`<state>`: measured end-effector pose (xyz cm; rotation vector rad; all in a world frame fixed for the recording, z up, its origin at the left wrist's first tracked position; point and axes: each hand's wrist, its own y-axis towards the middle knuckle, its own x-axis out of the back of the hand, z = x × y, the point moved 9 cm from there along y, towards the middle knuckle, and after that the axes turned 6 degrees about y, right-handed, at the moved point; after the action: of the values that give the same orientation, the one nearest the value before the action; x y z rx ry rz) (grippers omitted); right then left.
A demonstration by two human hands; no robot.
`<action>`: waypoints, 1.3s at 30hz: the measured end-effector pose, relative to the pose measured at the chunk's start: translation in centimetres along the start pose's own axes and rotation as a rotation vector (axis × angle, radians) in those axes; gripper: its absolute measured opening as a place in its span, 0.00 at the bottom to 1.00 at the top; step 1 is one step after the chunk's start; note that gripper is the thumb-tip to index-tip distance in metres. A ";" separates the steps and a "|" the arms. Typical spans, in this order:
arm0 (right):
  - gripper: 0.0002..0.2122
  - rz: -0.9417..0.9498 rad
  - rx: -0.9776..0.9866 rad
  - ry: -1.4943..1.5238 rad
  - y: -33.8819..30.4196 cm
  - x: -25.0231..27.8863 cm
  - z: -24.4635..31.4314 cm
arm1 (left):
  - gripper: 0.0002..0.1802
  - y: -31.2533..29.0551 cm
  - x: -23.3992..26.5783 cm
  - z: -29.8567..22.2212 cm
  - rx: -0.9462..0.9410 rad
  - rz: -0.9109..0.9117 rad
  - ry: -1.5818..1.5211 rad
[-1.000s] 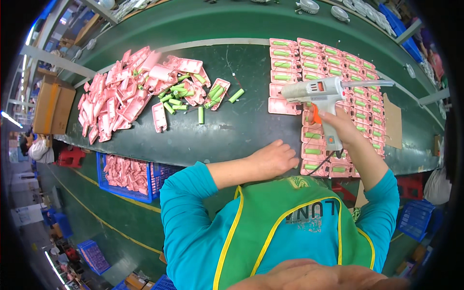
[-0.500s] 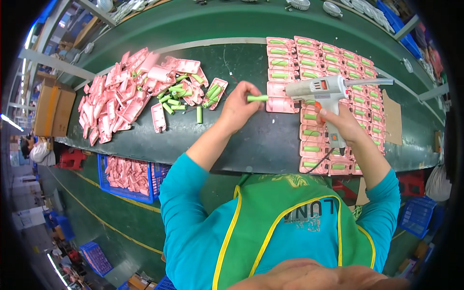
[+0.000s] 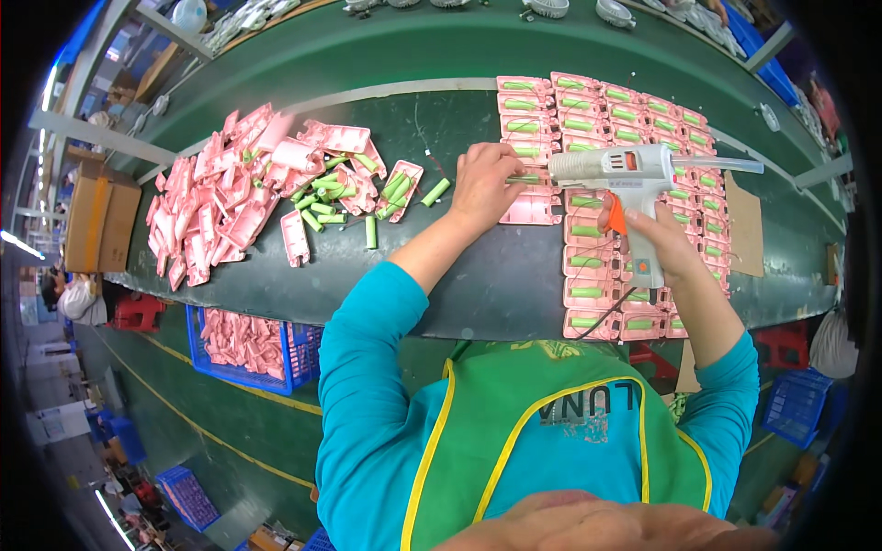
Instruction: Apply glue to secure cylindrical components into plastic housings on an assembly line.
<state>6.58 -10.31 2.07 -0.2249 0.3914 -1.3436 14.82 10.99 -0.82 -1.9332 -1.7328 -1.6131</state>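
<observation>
My left hand [image 3: 487, 179] is closed at the near-left edge of the pink shell rows, its fingertips on a green cylindrical battery cell [image 3: 527, 179] that lies in a pink plastic shell. Its fingers partly hide the cell. Just nearer, another pink shell [image 3: 530, 211] shows no cell in it. In my right hand [image 3: 663, 241] is a white glue gun [image 3: 634, 167], gripped by its handle with fingers at the orange trigger. The gun lies across the rows, its glue stick [image 3: 717, 163] pointing right and its front end near my left fingertips.
Left on the dark green bench lies a heap of pink shells [image 3: 220, 202], with loose green cells [image 3: 323, 195] beside it. One single cell [image 3: 435, 192] lies apart. Filled shells [image 3: 585, 262] stand in rows, next to brown cardboard [image 3: 745, 225]. A blue crate [image 3: 292, 354] sits below the bench.
My left hand has moved slightly right and away from me, bringing the green cell from mid-air into a pink shell. The glue gun has shifted slightly right.
</observation>
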 end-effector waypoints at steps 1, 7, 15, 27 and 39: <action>0.23 0.000 -0.003 0.001 0.1 0.1 -0.2 | 0.13 0.0 -0.1 0.2 0.002 0.002 -0.001; 0.23 0.018 -0.003 -0.019 0.8 -0.1 -0.9 | 0.11 -0.2 -0.3 0.8 -0.003 0.004 0.008; 0.22 -0.059 -0.048 -0.132 0.2 -0.5 0.0 | 0.09 0.1 -0.2 -0.2 -0.086 -0.023 0.121; 0.22 -0.014 0.023 0.001 -0.7 -0.5 0.4 | 0.09 -0.9 4.2 -1.0 -0.094 -0.160 0.166; 0.24 0.091 0.016 -0.015 -2.5 -2.9 -1.0 | 0.14 -4.5 6.5 4.0 0.045 0.090 0.664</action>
<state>3.40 -7.94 2.59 -0.2021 0.3740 -1.2549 12.58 19.53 -0.35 -1.2146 -1.3653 -1.8657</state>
